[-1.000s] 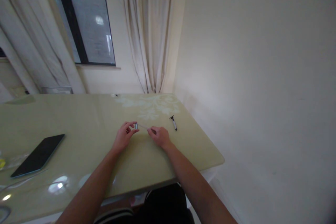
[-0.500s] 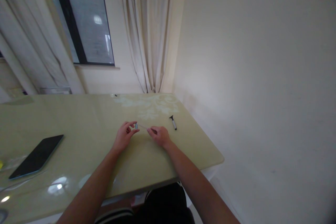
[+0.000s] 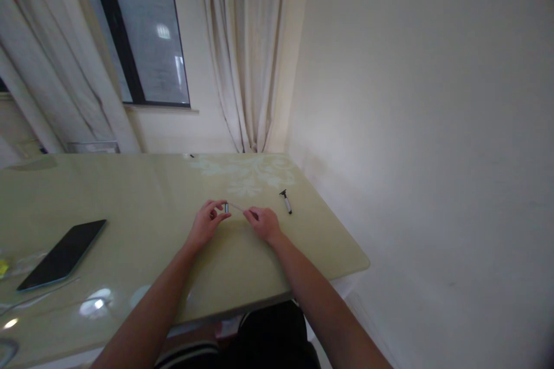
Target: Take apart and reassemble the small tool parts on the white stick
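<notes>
Between the thumb and fingers of my left hand [image 3: 206, 222] is a small upright razor cartridge [image 3: 226, 207], narrow and striped dark and pale; its details are too small to make out. My right hand [image 3: 263, 223] is closed in a pinch on a thin pale stick [image 3: 236, 206]. The stick points left and its tip is at or very near the cartridge; whether they touch I cannot tell. A razor [image 3: 286, 202] with a grey and black handle lies on the table to the right of my right hand, its head pointing away from me.
The glossy pale-green table [image 3: 142, 196] runs to a wall [image 3: 411, 127] on the right. A dark tablet [image 3: 63, 255] lies at the left, with a cable and a yellow item [image 3: 3, 267] near it. A small black object [image 3: 191, 156] is at the far edge, before curtains.
Both hands keep their grips and hardly move. The stick's tip and the cartridge shift very slightly; the whole view has also moved a little.
</notes>
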A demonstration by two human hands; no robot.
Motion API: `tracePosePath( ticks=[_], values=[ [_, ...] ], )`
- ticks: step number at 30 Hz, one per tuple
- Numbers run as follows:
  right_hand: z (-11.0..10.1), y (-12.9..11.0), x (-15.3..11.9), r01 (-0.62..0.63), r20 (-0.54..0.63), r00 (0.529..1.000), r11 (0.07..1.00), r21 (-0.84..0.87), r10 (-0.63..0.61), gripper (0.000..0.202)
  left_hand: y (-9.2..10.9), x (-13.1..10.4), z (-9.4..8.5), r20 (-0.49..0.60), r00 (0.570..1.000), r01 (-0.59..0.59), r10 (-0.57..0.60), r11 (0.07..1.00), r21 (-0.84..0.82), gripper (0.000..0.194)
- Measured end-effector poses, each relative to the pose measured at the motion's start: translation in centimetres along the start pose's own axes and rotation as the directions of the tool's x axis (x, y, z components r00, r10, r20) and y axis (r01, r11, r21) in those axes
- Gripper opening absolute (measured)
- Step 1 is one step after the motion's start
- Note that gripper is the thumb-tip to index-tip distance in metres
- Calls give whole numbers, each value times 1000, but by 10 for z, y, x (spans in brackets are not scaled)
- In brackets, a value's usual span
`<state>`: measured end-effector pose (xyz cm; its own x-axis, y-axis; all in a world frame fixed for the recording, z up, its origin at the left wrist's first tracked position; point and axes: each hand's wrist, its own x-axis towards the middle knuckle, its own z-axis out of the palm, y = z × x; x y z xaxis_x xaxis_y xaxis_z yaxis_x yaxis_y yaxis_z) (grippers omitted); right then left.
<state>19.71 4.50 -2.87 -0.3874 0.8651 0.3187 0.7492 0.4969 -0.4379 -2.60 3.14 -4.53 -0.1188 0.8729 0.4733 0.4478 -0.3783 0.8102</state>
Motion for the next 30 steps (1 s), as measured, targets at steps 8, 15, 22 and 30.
tracePosePath(
  ticks=[8,15,22,30],
  values=[
    [-1,2,1,-20,-13,1000,1000,-3,20,42,1,-1,0,-25,1000,-7,7,1000,5,40],
    [0,1,-1,37,18,999,999,9,-37,39,1,-1,1,-16,1000,-15,15,1000,17,40],
    [2,3,1,43,11,999,999,19,-43,42,-1,0,2,-23,999,-24,24,1000,13,40],
    [3,4,0,61,12,998,998,32,-62,43,0,-1,1,-30,999,-18,19,999,31,39]
  ],
)
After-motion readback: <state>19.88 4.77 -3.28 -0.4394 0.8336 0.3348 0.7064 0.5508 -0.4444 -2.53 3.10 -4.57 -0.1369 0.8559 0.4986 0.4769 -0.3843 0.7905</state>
